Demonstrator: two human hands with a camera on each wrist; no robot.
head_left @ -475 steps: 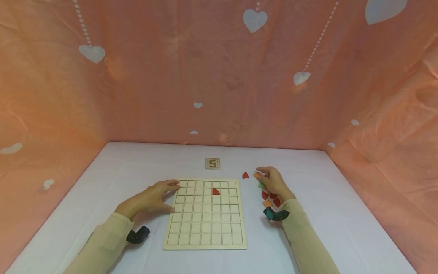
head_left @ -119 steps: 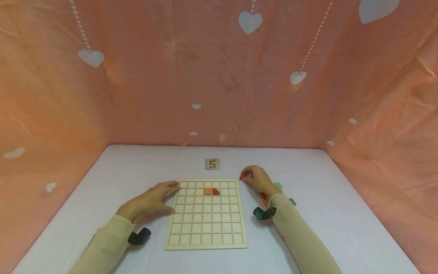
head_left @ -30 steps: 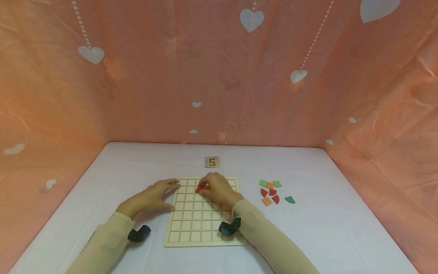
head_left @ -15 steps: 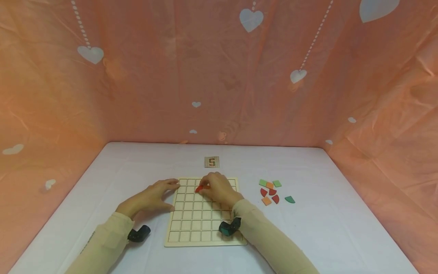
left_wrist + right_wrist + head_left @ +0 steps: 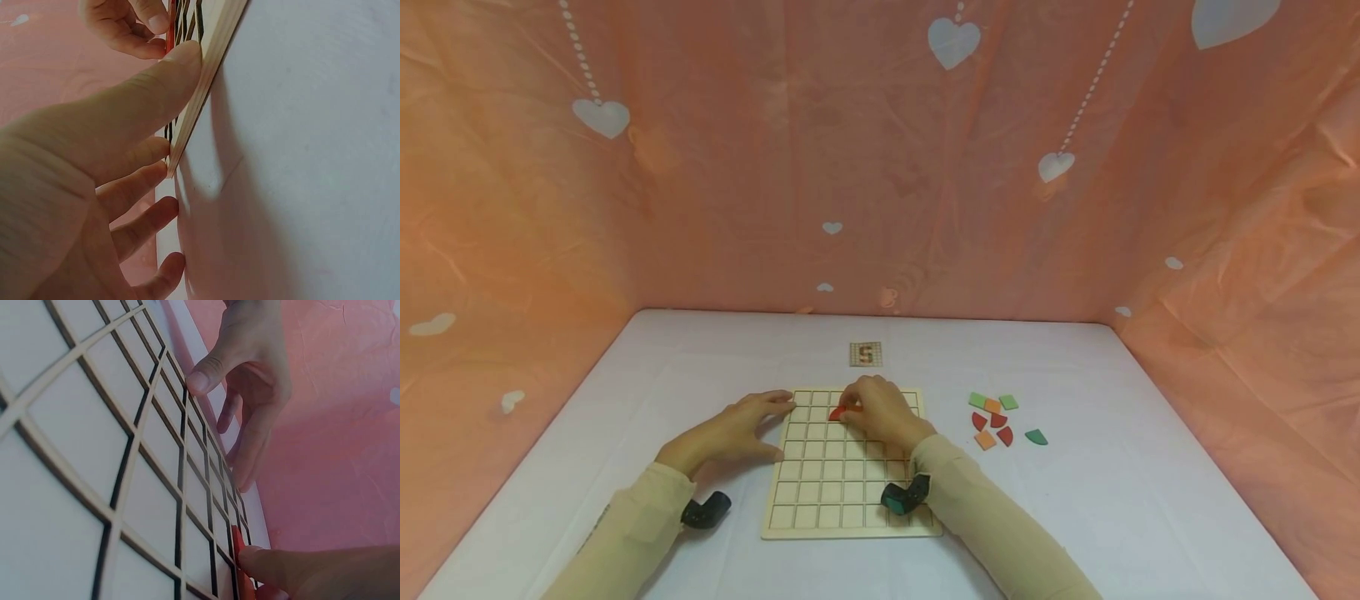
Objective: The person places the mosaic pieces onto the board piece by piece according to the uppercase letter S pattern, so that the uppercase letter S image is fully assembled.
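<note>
Right hand (image 5: pixel 883 415): we see its thumb and fingertips pinching a red quarter-circle (image 5: pixel 837 413) at the near-right side.
Red quarter-circle: it is over the second row from the far edge, third column from the left, of the grid board (image 5: pixel 831 493); we cannot tell whether it lies fully seated.
Left hand (image 5: pixel 726 436): thumb and fingers spread apart, touching the board's left edge, thumb toward us.
Grid board: pale wood, lying flat, partly hidden from us by the right hand and forearm.
Loose pieces: right of the board we find two light green squares (image 5: pixel 1008 402), two orange squares (image 5: pixel 985 440), three red pieces (image 5: pixel 1005 436) and, slightly apart, a dark green piece (image 5: pixel 1037 437).
Card (image 5: pixel 866 354): beyond the board, bearing an S-like figure.
Sleeves (image 5: pixel 1000 525): beige, each with a dark device (image 5: pixel 706 510) at the wrist.
Surroundings: a white tabletop (image 5: pixel 1075 392), then orange-pink cloth (image 5: pixel 715 208) with pale hearts.
</note>
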